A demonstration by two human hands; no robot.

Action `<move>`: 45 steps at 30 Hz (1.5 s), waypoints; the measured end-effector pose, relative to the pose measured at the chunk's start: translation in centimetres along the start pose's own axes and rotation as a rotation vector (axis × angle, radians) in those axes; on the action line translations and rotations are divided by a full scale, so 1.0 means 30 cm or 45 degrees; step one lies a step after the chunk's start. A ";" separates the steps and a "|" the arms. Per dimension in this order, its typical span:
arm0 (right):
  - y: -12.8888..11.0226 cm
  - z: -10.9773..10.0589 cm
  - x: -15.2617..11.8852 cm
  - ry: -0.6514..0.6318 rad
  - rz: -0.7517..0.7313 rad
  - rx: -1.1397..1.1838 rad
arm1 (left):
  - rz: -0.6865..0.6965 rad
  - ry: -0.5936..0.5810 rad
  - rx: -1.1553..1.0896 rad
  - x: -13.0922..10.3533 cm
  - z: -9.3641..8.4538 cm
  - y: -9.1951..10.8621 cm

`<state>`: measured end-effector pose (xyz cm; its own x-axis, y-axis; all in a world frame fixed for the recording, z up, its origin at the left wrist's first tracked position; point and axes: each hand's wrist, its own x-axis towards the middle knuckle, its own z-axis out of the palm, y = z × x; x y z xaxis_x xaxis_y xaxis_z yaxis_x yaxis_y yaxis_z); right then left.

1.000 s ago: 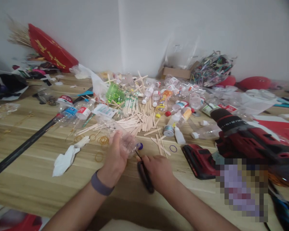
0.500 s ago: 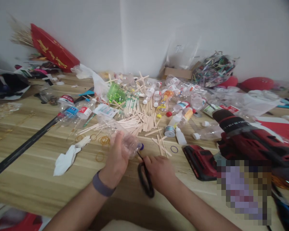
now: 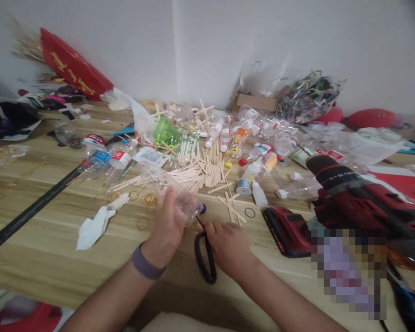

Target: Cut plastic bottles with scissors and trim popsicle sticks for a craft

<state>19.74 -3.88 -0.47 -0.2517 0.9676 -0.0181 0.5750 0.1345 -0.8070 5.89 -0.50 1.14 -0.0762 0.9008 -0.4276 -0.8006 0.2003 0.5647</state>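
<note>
Worktop [image 3: 48, 272], wood-grained, with a pile of wooden sticks [image 3: 193, 175] taken as landmark; red-and-black drill [image 3: 363, 193] to the right of the pile and nearer the wearer, perhaps laid aside there to leave the hands room; dark rod [image 3: 41, 205] slanting away to the left of the pile; loose bottles [image 3: 261, 151] crowded right of and behind the pile, probably pushed back off the working side; transparent bottle [image 3: 186, 203] raised at the near edge of the pile, tilted, far end over the sticks and near end toward the wearer, an angle that seems to offer that end to the tool; left hand [image 3: 168, 226] partly closed round the bottle, thumb laid along the upper side, a broad hold that would steady thin plastic without crushing it; right hand [image 3: 230, 244] nearer the wearer than the pile, fingers curled almost shut on a black-handled tool [image 3: 198, 252], likely scissors, gripped close to the shaft, which should steer the point better; loop hanging below the hand, thin dark shaft reaching the bottle's near end; whether its tip is inside, cannot tell; rubber bands [image 3: 148, 199] left of the pile's near side; blue cap [image 3: 203, 208] just nearer than the pile, beside the bottle's end, attached or loose not readable.
</note>
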 end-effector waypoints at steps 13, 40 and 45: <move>-0.007 -0.002 -0.001 -0.034 -0.001 -0.028 | 0.111 0.096 -0.022 -0.015 0.018 0.000; -0.012 0.010 0.004 -0.122 0.009 0.007 | 0.104 0.066 -0.013 -0.011 0.008 0.010; -0.003 0.007 0.014 -0.109 0.029 0.005 | 0.119 0.077 -0.016 -0.014 0.011 0.013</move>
<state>19.42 -3.53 -0.53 -0.3047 0.9485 -0.0866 0.5781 0.1119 -0.8083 5.81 -0.66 1.77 -0.1863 0.8902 -0.4158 -0.7956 0.1117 0.5955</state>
